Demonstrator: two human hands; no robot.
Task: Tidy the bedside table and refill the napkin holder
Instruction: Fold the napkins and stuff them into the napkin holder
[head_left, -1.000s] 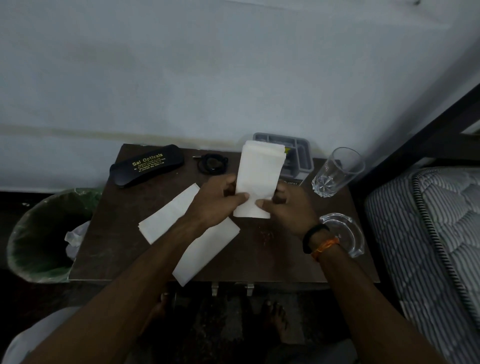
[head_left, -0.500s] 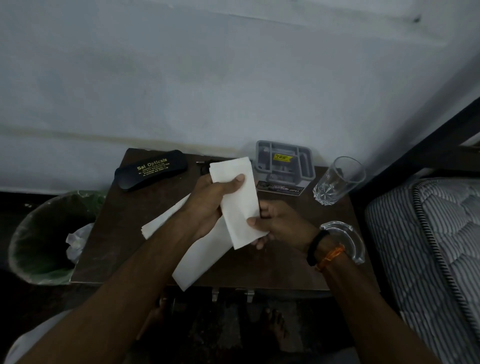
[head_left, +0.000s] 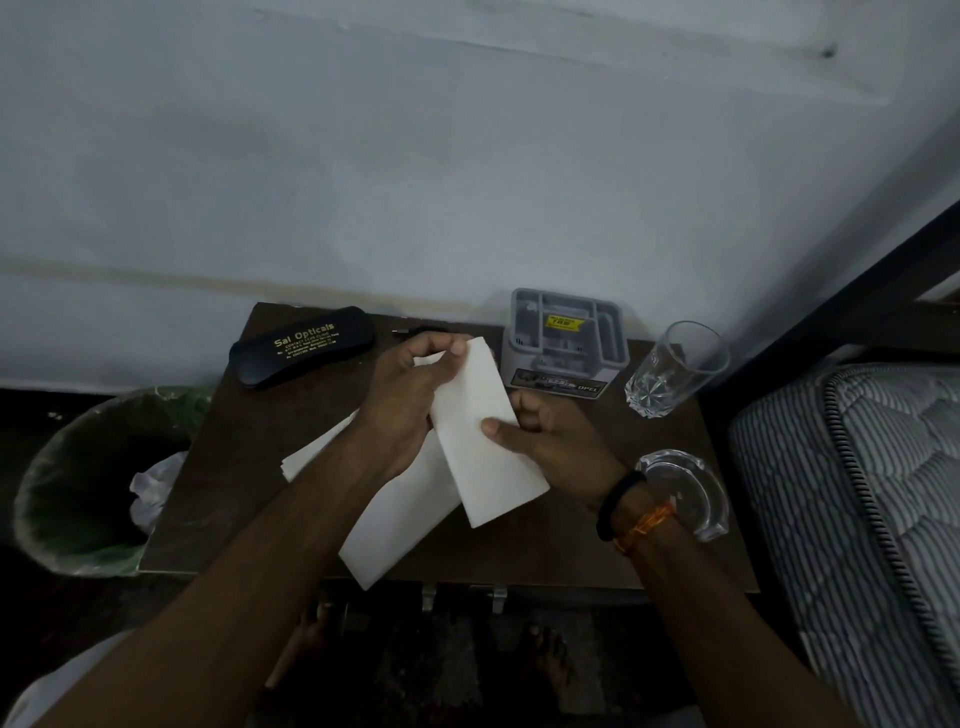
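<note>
Dark wood bedside table against pale wall. Left hand pinches napkin top, right hand grips its side, above table; napkin holder behind, bin left.

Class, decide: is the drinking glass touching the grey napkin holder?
Apart. The head view shows a strip of dark table between the drinking glass and the grey napkin holder.

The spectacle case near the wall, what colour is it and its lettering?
The spectacle case is black with gold lettering, seen best in the head view.
</note>
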